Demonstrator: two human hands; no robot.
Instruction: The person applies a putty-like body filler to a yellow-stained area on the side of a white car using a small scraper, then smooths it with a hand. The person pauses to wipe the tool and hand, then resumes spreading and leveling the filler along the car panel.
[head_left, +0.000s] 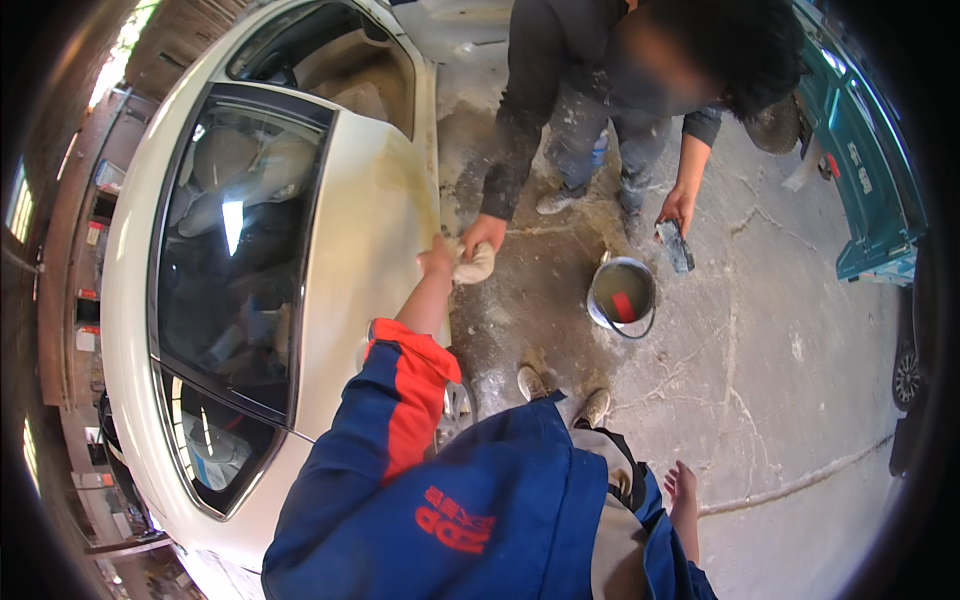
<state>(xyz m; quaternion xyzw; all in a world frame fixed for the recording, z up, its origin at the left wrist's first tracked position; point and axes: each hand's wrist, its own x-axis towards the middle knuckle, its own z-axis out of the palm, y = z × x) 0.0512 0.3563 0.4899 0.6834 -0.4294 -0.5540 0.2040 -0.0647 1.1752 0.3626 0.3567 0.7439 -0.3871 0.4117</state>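
Observation:
My left hand (437, 258) is stretched forward along the car's side, its fingers closed on a pale, bunched cloth (474, 264). A co-worker's hand (486, 232) grips the same cloth from the far side, so both of us hold it at once. Beside us is the cream car's door (365, 230), with a dull, yellowish patch toward its far edge. Down at my right side hangs my right hand (681, 482), its fingers loosely apart and nothing in them.
On the wet concrete floor (530, 310) stands a bucket (606, 318) of murky water with a red item inside. The co-worker bends over it, a grey-green block (675, 247) in the other hand. A teal vehicle panel (850, 150) is at the right, shelves (90, 290) at the left.

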